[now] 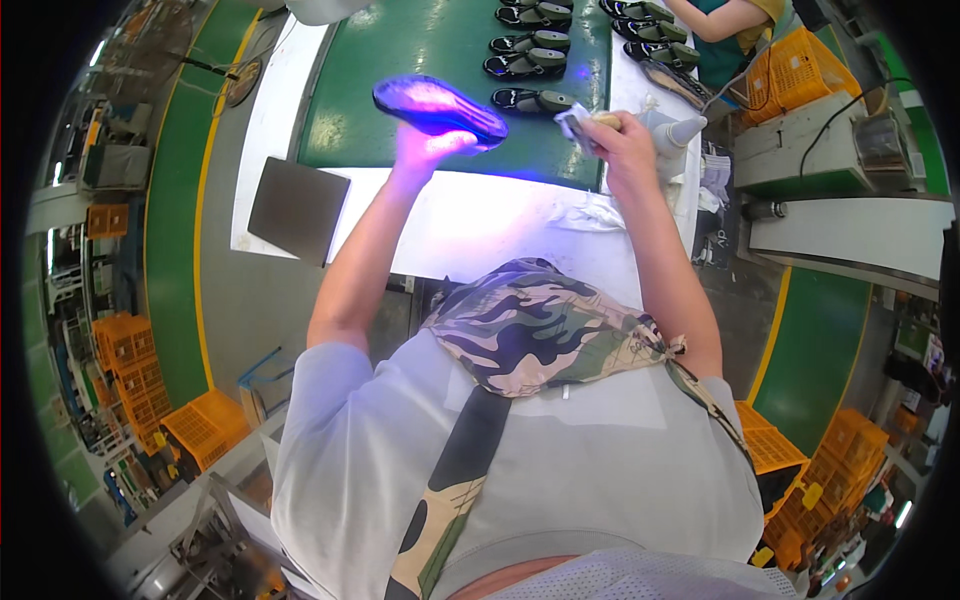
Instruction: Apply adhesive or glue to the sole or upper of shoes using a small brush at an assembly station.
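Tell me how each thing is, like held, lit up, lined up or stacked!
Left hand: holding on
Dark shoe-shaped thing: held up, lit purple
Right hand: fingers closed on something
Small pale thing: held, partly hidden
Black shoes: lined up
White cloth: crumpled
Orange crates: stacked

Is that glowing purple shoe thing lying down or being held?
Being held: the left hand grips the shoe-shaped piece at its near edge.
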`<state>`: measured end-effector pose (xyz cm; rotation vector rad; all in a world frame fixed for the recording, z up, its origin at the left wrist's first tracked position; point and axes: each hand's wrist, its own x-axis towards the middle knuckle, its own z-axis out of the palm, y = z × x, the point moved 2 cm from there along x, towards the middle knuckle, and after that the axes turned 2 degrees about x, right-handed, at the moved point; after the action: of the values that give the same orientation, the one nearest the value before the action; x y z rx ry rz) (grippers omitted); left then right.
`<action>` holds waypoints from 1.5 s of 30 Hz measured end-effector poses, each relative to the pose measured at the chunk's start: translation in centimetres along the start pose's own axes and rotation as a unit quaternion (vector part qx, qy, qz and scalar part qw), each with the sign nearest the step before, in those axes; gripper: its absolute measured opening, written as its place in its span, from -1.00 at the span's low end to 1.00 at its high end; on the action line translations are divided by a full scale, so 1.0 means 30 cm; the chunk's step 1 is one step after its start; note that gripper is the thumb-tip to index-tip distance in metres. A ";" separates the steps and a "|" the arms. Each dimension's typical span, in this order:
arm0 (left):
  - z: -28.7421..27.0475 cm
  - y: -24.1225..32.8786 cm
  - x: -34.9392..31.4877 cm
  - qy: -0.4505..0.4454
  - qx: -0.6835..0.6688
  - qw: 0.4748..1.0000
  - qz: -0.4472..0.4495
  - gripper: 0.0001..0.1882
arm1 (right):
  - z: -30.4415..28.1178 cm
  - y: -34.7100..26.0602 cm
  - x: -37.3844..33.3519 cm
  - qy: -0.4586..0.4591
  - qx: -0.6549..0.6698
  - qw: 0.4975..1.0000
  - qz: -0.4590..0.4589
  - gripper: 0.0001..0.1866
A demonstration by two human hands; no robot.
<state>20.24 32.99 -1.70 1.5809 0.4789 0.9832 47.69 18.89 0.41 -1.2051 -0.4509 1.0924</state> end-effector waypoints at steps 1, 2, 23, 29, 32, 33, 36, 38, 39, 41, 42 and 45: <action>0.032 0.018 -0.038 0.047 -0.004 0.999 0.012 -0.41 | 0.038 -0.002 0.010 -0.030 -0.026 0.999 -0.013 -0.76; 0.056 0.063 -0.069 0.041 0.130 0.990 0.023 -0.40 | 0.072 -0.003 0.016 -0.061 -0.052 0.996 -0.026 -0.76; 0.186 0.352 -0.226 0.032 0.455 0.863 0.216 -0.46 | 0.288 -0.015 -0.102 -0.276 0.038 0.960 0.020 -0.80; 0.228 0.348 -0.248 0.031 0.478 0.864 0.157 -0.44 | 0.271 -0.083 -0.164 -0.311 0.018 0.950 -0.025 -0.80; 0.252 0.337 -0.264 0.033 0.478 0.873 0.085 -0.42 | 0.269 -0.121 -0.193 -0.317 -0.035 0.946 -0.057 -0.80; 0.258 0.327 -0.275 0.035 0.484 0.874 0.023 -0.42 | 0.268 -0.129 -0.198 -0.321 -0.049 0.943 -0.076 -0.81; 0.264 0.304 -0.309 0.019 0.490 0.868 -0.079 -0.42 | 0.268 -0.133 -0.203 -0.317 -0.084 0.935 -0.133 -0.80; 0.279 0.302 -0.328 -0.008 0.465 0.872 -0.153 -0.42 | 0.266 -0.133 -0.205 -0.311 -0.106 0.929 -0.170 -0.80; 0.281 0.312 -0.337 -0.002 0.466 0.871 -0.155 -0.42 | 0.265 -0.135 -0.206 -0.304 -0.125 0.927 -0.178 -0.80; 0.293 0.332 -0.348 -0.055 0.389 0.890 -0.232 -0.40 | 0.259 -0.128 -0.203 -0.302 -0.146 0.924 -0.184 -0.81; 0.303 0.343 -0.354 -0.057 0.345 0.906 -0.236 -0.37 | 0.255 -0.113 -0.192 -0.303 -0.142 0.922 -0.196 -0.82; 0.314 0.358 -0.380 -0.075 0.306 0.910 -0.271 -0.38 | 0.254 -0.105 -0.193 -0.315 -0.135 0.916 -0.211 -0.83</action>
<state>19.12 15.92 4.71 1.8960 1.1247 0.2799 40.46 17.99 7.38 -0.8978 -1.3340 1.0386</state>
